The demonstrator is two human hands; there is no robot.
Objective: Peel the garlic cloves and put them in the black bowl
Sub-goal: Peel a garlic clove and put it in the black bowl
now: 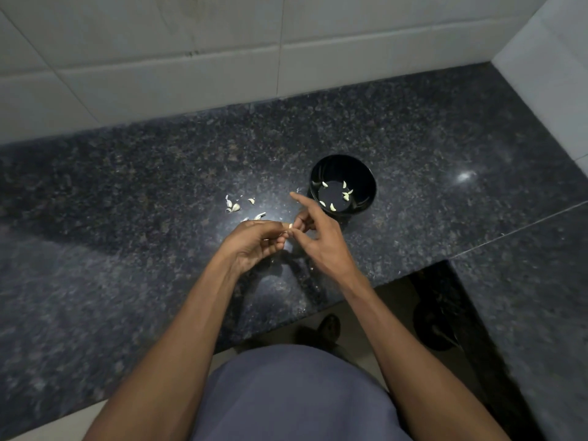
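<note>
Both hands pinch one clove (pixel 290 226) between them, just before the bowl (pixel 366 173): left hand (pixel 251 241) fingers curled on it, right hand (pixel 313 232) picking, forefinger straight. Small, light, probably slippery; better to hold its ends.

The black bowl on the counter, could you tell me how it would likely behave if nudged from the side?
The black bowl looks tall with steep walls, so a high push might tip it. It holds only a few garlic cloves, so it is probably light and may slide on the polished counter.
</note>
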